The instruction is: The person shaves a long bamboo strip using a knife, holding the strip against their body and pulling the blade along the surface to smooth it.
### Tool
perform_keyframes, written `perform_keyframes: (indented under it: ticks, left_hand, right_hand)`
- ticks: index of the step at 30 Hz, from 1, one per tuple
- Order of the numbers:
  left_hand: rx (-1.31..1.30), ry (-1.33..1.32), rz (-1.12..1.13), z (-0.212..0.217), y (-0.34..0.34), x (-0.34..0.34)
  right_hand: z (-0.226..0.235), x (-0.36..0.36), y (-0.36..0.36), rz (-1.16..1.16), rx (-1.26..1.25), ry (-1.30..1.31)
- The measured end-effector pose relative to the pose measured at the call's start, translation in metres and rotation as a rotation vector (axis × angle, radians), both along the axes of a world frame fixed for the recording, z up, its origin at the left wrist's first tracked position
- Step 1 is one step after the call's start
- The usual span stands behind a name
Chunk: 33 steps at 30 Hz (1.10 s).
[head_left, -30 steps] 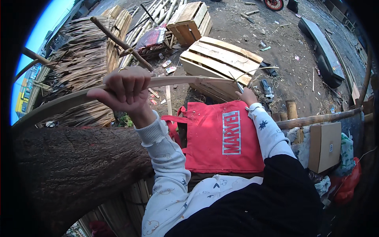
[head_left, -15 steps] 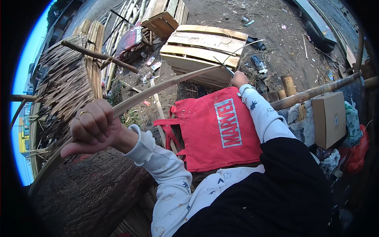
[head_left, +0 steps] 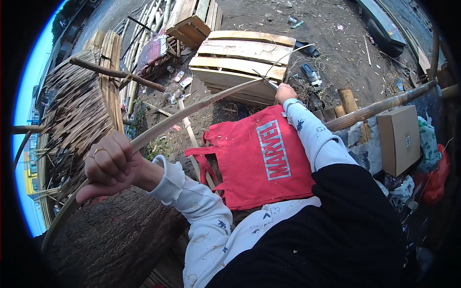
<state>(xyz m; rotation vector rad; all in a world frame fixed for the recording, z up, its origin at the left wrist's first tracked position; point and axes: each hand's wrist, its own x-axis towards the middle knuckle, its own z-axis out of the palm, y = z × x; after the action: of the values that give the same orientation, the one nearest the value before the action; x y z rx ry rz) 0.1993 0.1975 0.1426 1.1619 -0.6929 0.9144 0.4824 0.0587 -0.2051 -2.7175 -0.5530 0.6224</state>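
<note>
My left hand (head_left: 110,161), a ring on one finger, is closed around a long pale bamboo strip (head_left: 187,111). The strip bends from the lower left up toward my right hand (head_left: 285,94). My right hand is closed on a knife (head_left: 269,82), whose thin dark blade meets the far end of the strip; the handle is hidden in my fist. A thin strand (head_left: 287,60) curls up past the blade. Below the strip, a red cloth bag (head_left: 240,158) with pale lettering lies flat over my lap, its straps toward the left.
Ahead stands a slatted wooden crate (head_left: 242,50), with another crate (head_left: 192,21) behind it. Bundled dry leaves (head_left: 72,105) and a branch (head_left: 115,72) are at left. A bamboo pole (head_left: 384,106), a cardboard box (head_left: 398,139) and plastic bags (head_left: 434,177) are at right.
The whole view has shifted slightly. My left hand sits a little lower in the picture, and both hands keep their hold on the strip and knife.
</note>
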Motion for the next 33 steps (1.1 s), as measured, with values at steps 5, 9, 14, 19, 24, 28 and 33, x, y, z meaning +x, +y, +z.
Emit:
perform_keyframes:
  ticks: [5, 9, 14, 19, 24, 28, 33]
  left_hand:
    - [0.002, -0.033, 0.016, -0.006, 0.004, 0.004]
    - [0.032, 0.007, 0.006, -0.006, 0.005, 0.001]
    - [0.014, 0.01, 0.063, -0.008, 0.009, 0.003]
    - [0.019, 0.002, 0.018, -0.008, 0.009, 0.0]
    - [0.031, 0.006, 0.067, -0.004, 0.007, -0.004]
    - [-0.013, -0.01, 0.02, 0.0, -0.003, 0.004]
    - [0.009, -0.011, 0.031, -0.006, 0.004, 0.0]
  right_hand:
    - [0.015, 0.005, 0.005, 0.019, 0.0, 0.034]
    - [0.019, -0.005, 0.011, 0.103, 0.055, -0.061]
    - [0.035, -0.01, 0.009, 0.133, 0.111, -0.094]
    - [0.07, -0.025, -0.001, 0.358, 0.242, -0.076]
    - [0.053, -0.019, -0.014, 0.336, 0.251, -0.099]
    - [-0.017, 0.014, -0.02, 0.066, 0.104, -0.047]
    - [0.012, 0.004, -0.023, 0.144, 0.016, -0.017]
